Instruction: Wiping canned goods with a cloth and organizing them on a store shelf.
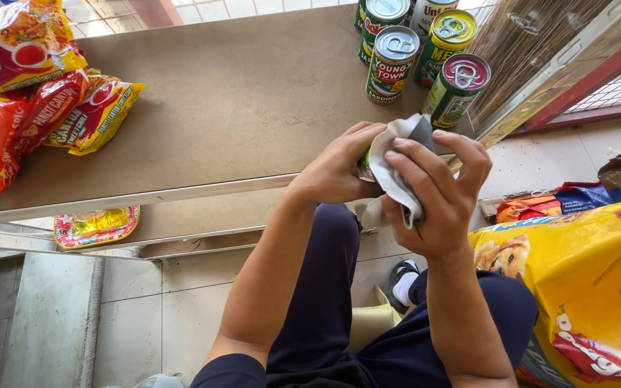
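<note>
While your left hand (336, 172) grips a can (363, 165) above the near shelf (217, 108) edge, your right hand (433, 190) presses a white cloth (391, 169) round it. You seem mid-wipe; next, turn the can, keeping clear of the standing cans (425, 57) beyond.

The small can (363, 167) held between both hands is almost wholly hidden by the left hand (336, 172) and the white cloth (391, 176) under the right hand (436, 197). At the shelf's far right corner, the rearmost tins (425, 11) are cut off.
</note>
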